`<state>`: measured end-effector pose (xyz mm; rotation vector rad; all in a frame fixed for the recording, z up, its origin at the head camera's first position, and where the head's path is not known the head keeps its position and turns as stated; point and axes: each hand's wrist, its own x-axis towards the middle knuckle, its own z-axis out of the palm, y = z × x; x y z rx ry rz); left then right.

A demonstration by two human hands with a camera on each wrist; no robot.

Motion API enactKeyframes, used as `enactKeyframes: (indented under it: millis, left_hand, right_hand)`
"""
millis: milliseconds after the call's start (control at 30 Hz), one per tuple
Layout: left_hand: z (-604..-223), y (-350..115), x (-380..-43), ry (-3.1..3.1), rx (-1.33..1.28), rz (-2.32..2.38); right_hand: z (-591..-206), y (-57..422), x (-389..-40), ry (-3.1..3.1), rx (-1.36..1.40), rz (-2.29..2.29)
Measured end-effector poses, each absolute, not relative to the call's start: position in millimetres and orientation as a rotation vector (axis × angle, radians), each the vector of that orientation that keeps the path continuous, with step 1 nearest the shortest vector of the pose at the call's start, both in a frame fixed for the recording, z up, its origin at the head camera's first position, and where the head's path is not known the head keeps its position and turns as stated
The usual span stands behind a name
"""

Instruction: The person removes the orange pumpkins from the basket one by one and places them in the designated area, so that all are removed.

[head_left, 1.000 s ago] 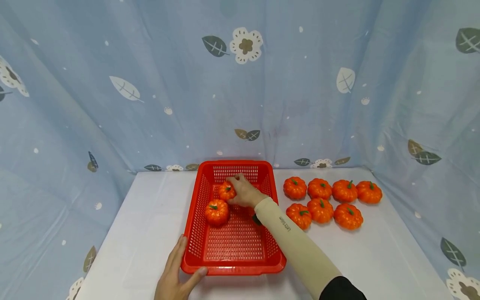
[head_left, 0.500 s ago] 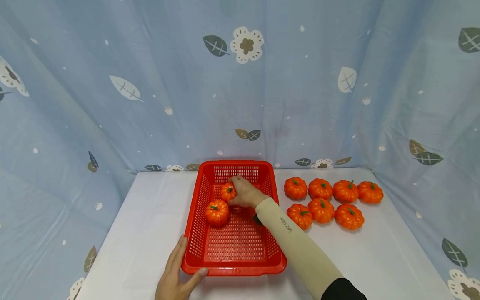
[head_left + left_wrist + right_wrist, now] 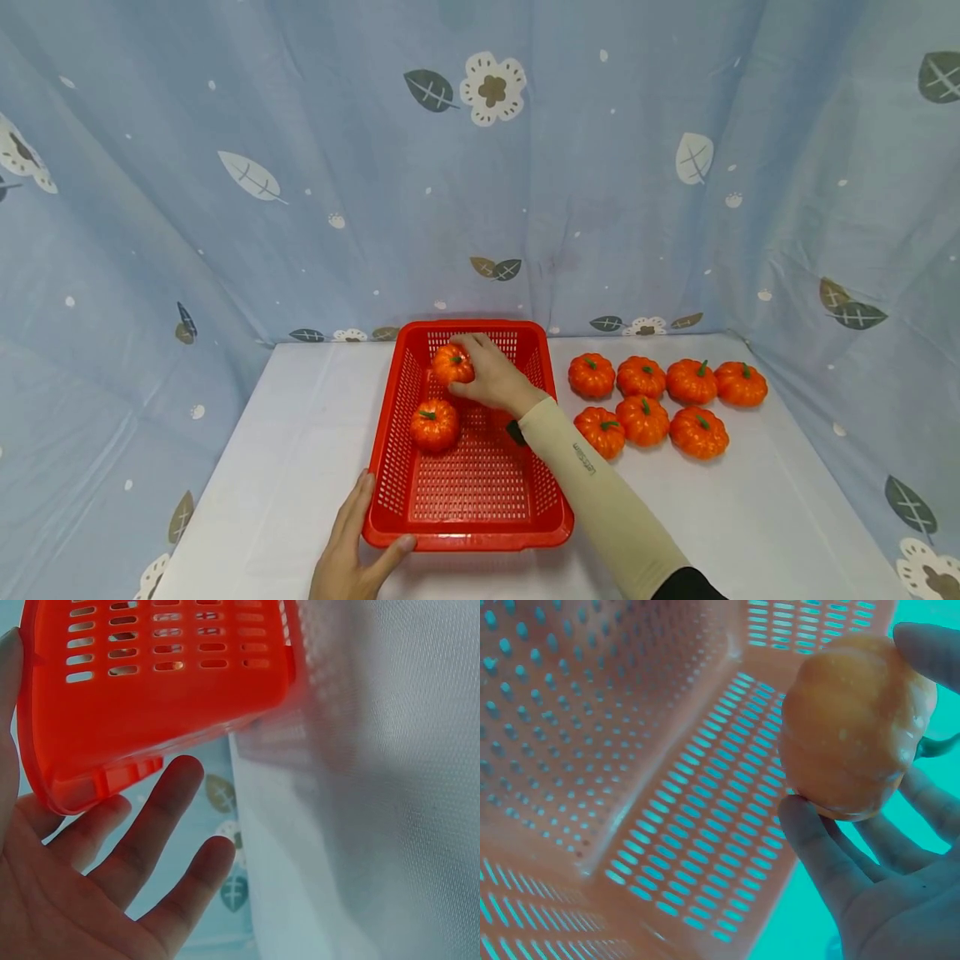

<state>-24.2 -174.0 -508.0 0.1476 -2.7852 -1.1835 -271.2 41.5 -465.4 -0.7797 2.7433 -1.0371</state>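
In the head view, my right hand (image 3: 491, 379) grips a small orange pumpkin (image 3: 450, 365) inside the red plastic basket (image 3: 468, 540), near its far left part. The right wrist view has this pumpkin (image 3: 847, 727) between thumb and fingertips, its green stem toward the palm. Another pumpkin (image 3: 434, 426) rests on the basket floor, nearer to me and by the left wall. My left hand (image 3: 351, 542) touches the basket's near left corner, thumb at the front rim and fingers along the outer left side. Its fingers (image 3: 150, 832) are extended and spread in the left wrist view.
On the white table (image 3: 300, 450), to the right of the basket, several orange pumpkins (image 3: 642, 421) lie in two rows. A blue patterned curtain (image 3: 360, 200) hangs behind the table and at both sides. My right forearm crosses the basket's right rim.
My right hand has raised the pumpkin from low in the basket and moved it slightly away from me. The left hand and the other pumpkins stay put.
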Motion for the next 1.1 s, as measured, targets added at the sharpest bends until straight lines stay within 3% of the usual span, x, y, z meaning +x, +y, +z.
enactKeyframes:
  millis: [667,1100]
  left_hand:
    - [-505.4,-175.3,-23.8,-2.803,0.173,-1.24]
    - [-505.1,-174.8,-24.6,-2.816,0.168,-1.242]
  right_hand:
    - [-399.7,94.5,-229.3,2.86,-0.841,-1.354]
    - [-400.6,172.6,-199.9,3.06,-0.766,-1.472]
